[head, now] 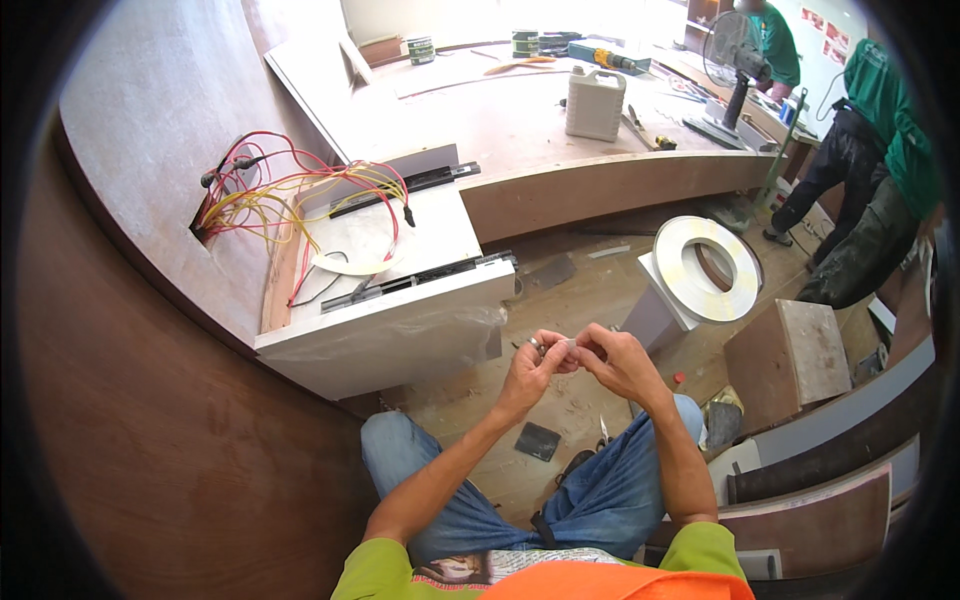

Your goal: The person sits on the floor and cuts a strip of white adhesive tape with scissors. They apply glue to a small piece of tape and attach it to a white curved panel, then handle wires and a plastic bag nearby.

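Both of my hands meet above my lap, fingertips together. Between them is a small pale piece (570, 344), too small to name. My left hand (534, 369), with a ring on one finger, pinches it from one side. On the other side my right hand (616, 361) has thumb and forefinger at the piece. Just beyond the right hand, a large roll of white edge banding (669, 255) lies on a white stand (654, 319). To the left of my hands is a white cabinet panel (390, 337) partly covered with clear plastic film.
Red and yellow wires (300, 187) spill from a wall opening over drawer slides (420, 281). A curved counter (510, 112) holds a plastic jug (595, 103), a drill (613, 60) and a fan (739, 60). Two people in green stand at the right. A wooden box (780, 360) sits on the floor.
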The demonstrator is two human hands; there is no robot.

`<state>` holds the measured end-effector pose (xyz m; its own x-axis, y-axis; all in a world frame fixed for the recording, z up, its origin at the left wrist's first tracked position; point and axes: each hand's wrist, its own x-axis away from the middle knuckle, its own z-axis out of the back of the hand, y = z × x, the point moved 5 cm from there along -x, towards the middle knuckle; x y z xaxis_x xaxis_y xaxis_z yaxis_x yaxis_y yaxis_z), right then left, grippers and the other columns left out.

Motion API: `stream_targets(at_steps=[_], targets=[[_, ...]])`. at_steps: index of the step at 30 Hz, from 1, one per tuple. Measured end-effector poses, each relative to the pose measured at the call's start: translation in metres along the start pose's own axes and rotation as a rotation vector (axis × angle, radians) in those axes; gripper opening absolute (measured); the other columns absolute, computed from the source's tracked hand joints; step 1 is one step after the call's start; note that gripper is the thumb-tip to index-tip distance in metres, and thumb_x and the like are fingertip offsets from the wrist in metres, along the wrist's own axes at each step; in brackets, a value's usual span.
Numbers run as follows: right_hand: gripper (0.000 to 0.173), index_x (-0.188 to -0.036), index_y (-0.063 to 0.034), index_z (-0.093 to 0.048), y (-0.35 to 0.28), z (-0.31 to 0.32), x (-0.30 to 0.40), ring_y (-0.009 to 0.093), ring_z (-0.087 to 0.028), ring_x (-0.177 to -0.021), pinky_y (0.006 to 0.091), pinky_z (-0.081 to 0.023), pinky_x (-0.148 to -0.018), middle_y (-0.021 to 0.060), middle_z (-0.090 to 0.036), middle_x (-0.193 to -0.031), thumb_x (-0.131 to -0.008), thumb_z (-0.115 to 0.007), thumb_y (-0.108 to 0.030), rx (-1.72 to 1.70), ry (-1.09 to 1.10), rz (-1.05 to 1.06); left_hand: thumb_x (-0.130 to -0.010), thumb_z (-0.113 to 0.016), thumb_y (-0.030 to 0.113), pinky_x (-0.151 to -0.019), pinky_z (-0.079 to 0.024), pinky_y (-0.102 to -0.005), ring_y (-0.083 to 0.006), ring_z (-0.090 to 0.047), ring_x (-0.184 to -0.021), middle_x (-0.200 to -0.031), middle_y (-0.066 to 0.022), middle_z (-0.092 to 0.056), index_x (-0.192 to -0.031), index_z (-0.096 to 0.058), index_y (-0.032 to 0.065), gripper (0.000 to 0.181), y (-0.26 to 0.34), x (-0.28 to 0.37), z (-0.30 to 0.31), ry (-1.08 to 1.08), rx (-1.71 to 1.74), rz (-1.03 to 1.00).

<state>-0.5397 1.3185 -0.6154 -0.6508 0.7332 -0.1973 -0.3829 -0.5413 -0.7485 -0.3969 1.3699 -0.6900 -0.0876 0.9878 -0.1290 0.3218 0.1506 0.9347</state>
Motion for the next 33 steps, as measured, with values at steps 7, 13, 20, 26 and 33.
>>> stream_targets(at_steps=[7, 13, 20, 26, 33], targets=[[0.020, -0.096, 0.0016, -0.063, 0.012, -0.003, -0.002, 0.026, -0.069, -0.069, 0.0353, -0.051, -0.063, 0.0173, -0.069, -0.077, -0.094, -0.068, -0.018, 0.020, 0.006, 0.081, -0.105, -0.055, 0.019, -0.083, -0.057, -0.0282, -0.0133, -0.067, -0.087, -0.096, -0.0086, -0.068, -0.110, -0.058, -0.0002, 0.019, -0.007, -0.002, 0.001, 0.019, 0.041, 0.018], [0.021, -0.096, 0.0012, -0.062, 0.016, -0.004, -0.001, 0.030, -0.070, -0.073, 0.0360, -0.053, -0.065, 0.0176, -0.070, -0.080, -0.094, -0.068, -0.019, 0.060, 0.012, 0.062, -0.105, -0.055, 0.018, -0.081, -0.058, -0.0280, -0.0138, -0.068, -0.086, -0.096, -0.0087, -0.068, -0.110, -0.057, 0.0000, 0.019, -0.013, -0.003, 0.001, 0.016, 0.045, 0.027], [0.023, -0.099, -0.0026, -0.063, 0.019, -0.005, 0.000, 0.037, -0.069, -0.082, 0.0422, -0.053, -0.071, 0.0184, -0.071, -0.087, -0.094, -0.065, -0.024, 0.076, -0.015, 0.029, -0.105, -0.055, 0.017, -0.080, -0.057, -0.0277, -0.0134, -0.067, -0.085, -0.095, -0.0081, -0.068, -0.109, -0.057, 0.0008, 0.017, -0.019, -0.003, 0.001, 0.016, 0.051, 0.051], [0.021, -0.098, -0.0016, -0.061, 0.018, -0.005, -0.001, 0.035, -0.069, -0.077, 0.0400, -0.053, -0.068, 0.0176, -0.070, -0.083, -0.094, -0.066, -0.021, 0.102, -0.012, 0.065, -0.105, -0.055, 0.017, -0.081, -0.056, -0.0279, -0.0132, -0.067, -0.085, -0.096, -0.0074, -0.068, -0.109, -0.057, 0.0013, 0.017, -0.019, -0.002, 0.000, 0.020, 0.054, 0.070], [0.022, -0.099, -0.0037, -0.061, 0.016, -0.004, 0.000, 0.036, -0.069, -0.083, 0.0426, -0.053, -0.072, 0.0168, -0.071, -0.086, -0.094, -0.062, -0.025, 0.125, -0.073, 0.013, -0.105, -0.056, 0.019, -0.081, -0.056, -0.0281, -0.0131, -0.066, -0.085, -0.096, -0.0072, -0.067, -0.109, -0.057, 0.0020, 0.018, -0.024, -0.002, 0.000, 0.010, 0.051, 0.081]])
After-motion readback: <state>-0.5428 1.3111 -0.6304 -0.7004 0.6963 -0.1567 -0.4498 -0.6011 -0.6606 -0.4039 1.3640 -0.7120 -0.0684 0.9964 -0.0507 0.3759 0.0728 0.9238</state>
